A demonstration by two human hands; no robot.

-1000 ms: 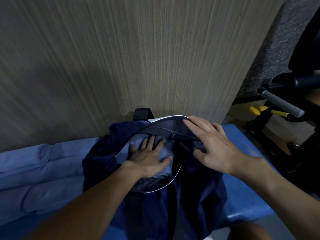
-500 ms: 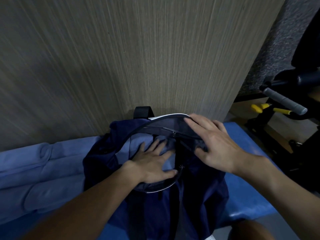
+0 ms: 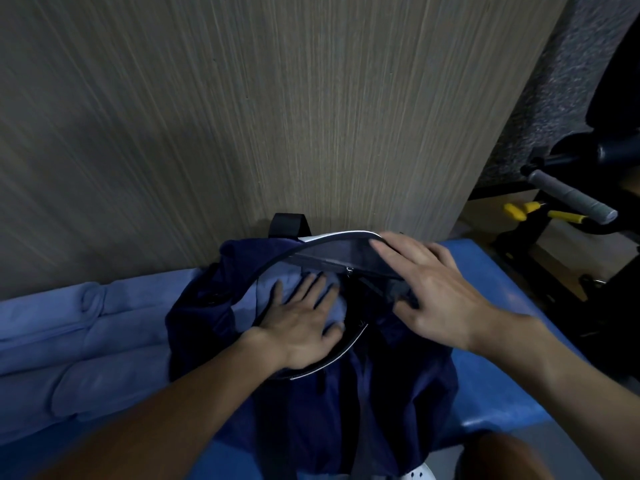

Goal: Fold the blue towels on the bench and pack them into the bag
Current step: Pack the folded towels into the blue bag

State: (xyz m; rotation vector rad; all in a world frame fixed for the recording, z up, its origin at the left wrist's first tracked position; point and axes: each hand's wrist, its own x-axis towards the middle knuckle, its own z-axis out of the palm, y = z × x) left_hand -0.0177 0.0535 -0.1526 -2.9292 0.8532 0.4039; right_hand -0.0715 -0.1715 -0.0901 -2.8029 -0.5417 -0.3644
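Blue terry first: a folded light-blue towel (image 3: 291, 277) sits down inside the mouth of the navy backpack (image 3: 311, 410), and the left hand (image 3: 301, 327) is spread flat on top of it, fingers straight, pressing it in. That grip is apart, clamped on nothing. It's a palm-down push, by my reading to squash the towel low and leave room above it.

Over to the right hand (image 3: 433, 292): it lies across the grey inner face of the bag's flap (image 3: 332, 252), long fingers reaching the white-piped rim, thumb low by the zip line. Apart too, as far as I can see, pushing rather than pinching. It looks to be holding the flap back towards the wall so the opening stays wide for the other hand.

The backpack stands upright on the blue padded counter (image 3: 502, 375), its back to the wood-grain wall panel (image 3: 277, 116), black carry loop (image 3: 289, 225) poking up behind. Leaning there, it needs no hand to prop it.

More light-blue towels (image 3: 86, 341) lie in long soft rolls on the counter just left of the bag, within easy reach, so I'd judge the packing is partway through.

Off to the right, well apart, stands a dark exercise machine with a grey handle (image 3: 571, 195) and yellow levers (image 3: 519, 209).
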